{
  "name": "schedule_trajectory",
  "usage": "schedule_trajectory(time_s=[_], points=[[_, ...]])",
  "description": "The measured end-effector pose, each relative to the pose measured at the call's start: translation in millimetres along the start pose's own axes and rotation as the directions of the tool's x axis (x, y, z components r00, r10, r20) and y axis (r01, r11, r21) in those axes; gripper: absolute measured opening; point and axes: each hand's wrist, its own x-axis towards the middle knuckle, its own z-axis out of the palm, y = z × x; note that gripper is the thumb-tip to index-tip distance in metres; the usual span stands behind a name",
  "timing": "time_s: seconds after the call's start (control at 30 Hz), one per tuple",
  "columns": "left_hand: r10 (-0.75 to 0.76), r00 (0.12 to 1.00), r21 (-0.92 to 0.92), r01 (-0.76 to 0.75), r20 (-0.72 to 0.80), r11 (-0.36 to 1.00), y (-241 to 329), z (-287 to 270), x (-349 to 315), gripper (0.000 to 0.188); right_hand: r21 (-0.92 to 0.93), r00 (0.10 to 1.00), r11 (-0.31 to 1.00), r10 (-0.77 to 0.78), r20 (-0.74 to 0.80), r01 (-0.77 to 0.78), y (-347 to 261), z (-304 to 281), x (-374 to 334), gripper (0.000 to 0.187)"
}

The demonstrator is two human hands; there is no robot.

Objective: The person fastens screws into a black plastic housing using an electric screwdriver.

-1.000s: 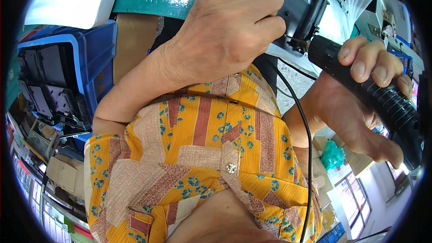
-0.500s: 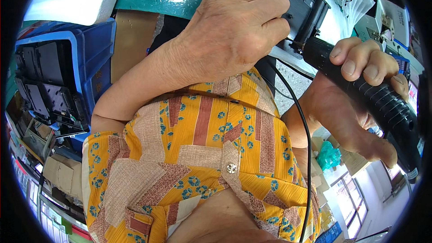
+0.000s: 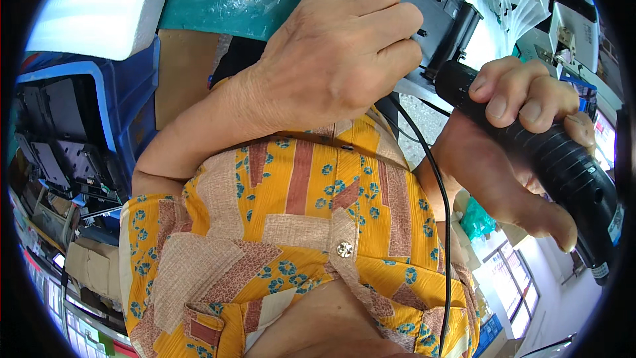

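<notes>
My left hand (image 3: 338, 50) is closed with curled fingers at the near left edge of a black plastic panel (image 3: 434, 3), gripping it; the fingertips are hidden underneath. The panel has small raised posts and a rounded bar along its right side. My right hand (image 3: 523, 126) wraps around a black electric screwdriver (image 3: 556, 159), thumb below and fingers over the top. Its nose points up and left to the panel's near corner, beside my left knuckles. The bit's contact with the panel cannot be made out. A black cable (image 3: 445, 205) hangs down in front of my patterned shirt.
A green mat (image 3: 232, 0) covers the work surface, with white foam (image 3: 99, 6) at its left. A blue crate (image 3: 126, 99) holds several black plastic parts (image 3: 59, 132). Clear plastic wrap (image 3: 510, 13) and metal fixtures (image 3: 566, 40) lie at far right. Cardboard boxes (image 3: 93, 268) stand lower left.
The screwdriver and my right hand have shifted slightly left and downward in view. My left hand keeps its grip and has barely moved. The crate and foam appear a little lower and further left.
</notes>
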Motion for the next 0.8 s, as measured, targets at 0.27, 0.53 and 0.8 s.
schedule_trajectory(time_s=[0.27, 0.53, 0.8], points=[[0.02, 0.99, -0.116, -0.037, -0.142, 0.993, -5, 32, -4, 0.016, -0.057, 0.977, 0.977, -0.21, -0.046, 0.208, 7, 20, -1, 0.094], [0.005, 0.996, -0.081, -0.013, -0.093, 0.997, 2, 25, 3, 0.019, 0.06, 0.977, 0.975, -0.21, -0.038, 0.212, 2, 6, -8, 0.067], [-0.031, 0.998, -0.049, 0.028, -0.062, 0.998, 6, 19, 1, 0.018, 0.06, 0.898, 0.941, -0.296, -0.326, 0.332, -13, -52, -19, 0.08]])
